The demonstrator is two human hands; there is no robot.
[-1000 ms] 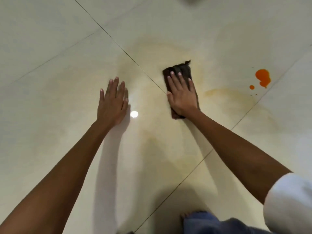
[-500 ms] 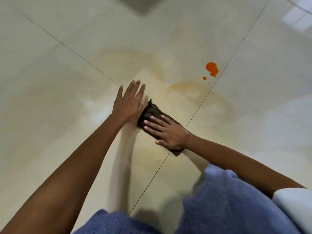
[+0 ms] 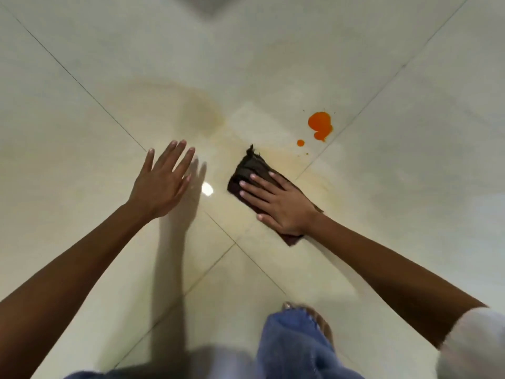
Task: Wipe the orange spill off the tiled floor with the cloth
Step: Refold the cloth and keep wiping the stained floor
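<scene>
Our right grip [image 3: 276,203] presses flat, unclenched, under it the cloth [image 3: 251,166], soft and, we judge, apt to bunch unless pinned mid-fold; the orange spill [image 3: 319,125] lies near ahead, left grip [image 3: 161,184] released.

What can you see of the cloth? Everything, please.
The cloth is dark brown and soft-looking, folded into a rough rectangle, with a frayed tuft at its far corner. It lies flat on the pale tiled floor, over a grout line. The right hand presses on it, palm down with fingers straight and spread, hiding its middle; the ends show past the fingertips and by the wrist. The orange spill lies beyond it, apart. The left hand does not touch it.
</scene>
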